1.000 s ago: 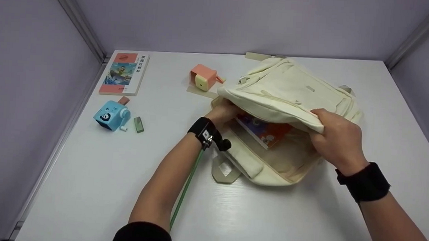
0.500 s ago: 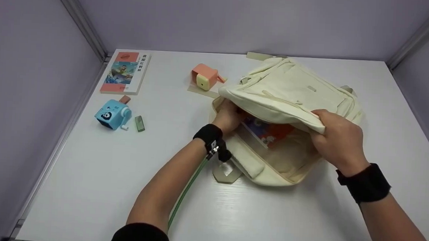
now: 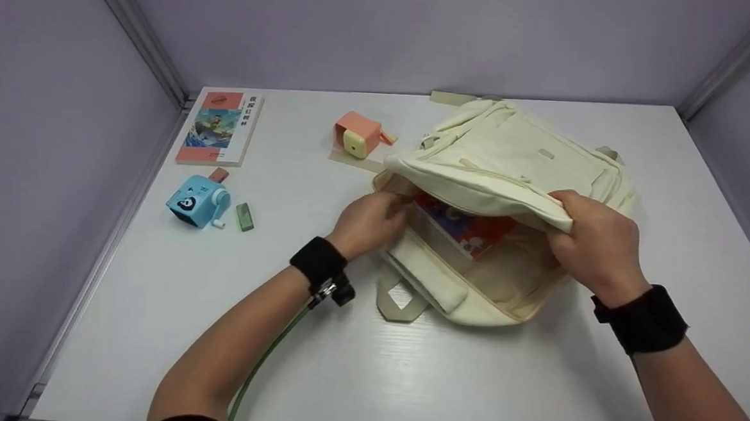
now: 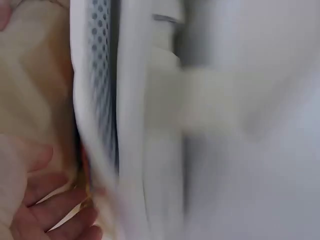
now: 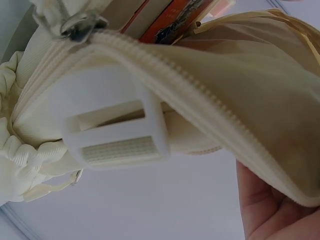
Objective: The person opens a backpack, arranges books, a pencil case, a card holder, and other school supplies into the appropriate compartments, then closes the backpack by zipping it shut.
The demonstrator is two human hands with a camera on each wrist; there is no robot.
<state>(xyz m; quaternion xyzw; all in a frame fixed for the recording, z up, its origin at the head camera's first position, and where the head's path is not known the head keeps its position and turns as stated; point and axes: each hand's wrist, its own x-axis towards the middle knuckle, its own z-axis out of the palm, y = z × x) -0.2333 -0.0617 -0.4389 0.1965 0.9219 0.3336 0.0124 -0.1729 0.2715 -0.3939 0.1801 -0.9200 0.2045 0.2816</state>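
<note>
A cream backpack (image 3: 513, 141) lies on the white table with its main compartment unzipped toward me. My right hand (image 3: 594, 244) grips the edge of its upper panel and holds it raised; in the right wrist view the hand (image 5: 277, 210) is at the zippered edge. Inside rests a red and blue book (image 3: 467, 231), partly covered by the panel. My left hand (image 3: 371, 223) is at the left side of the opening, its fingertips hidden in the head view. The left wrist view shows that hand (image 4: 55, 205) holding nothing, its fingers spread and loosely bent.
Left of the backpack stands an orange pencil sharpener (image 3: 358, 134). Farther left are a blue pencil sharpener (image 3: 199, 201), a green eraser (image 3: 244, 217), a reddish-brown block (image 3: 219, 175) and a book (image 3: 215, 128). A strap loop (image 3: 402, 302) lies at the bag's near side.
My left hand reached deeper into the opening, then drew back out to the left, uncovering more of the book inside. My right hand keeps its hold on the panel.
</note>
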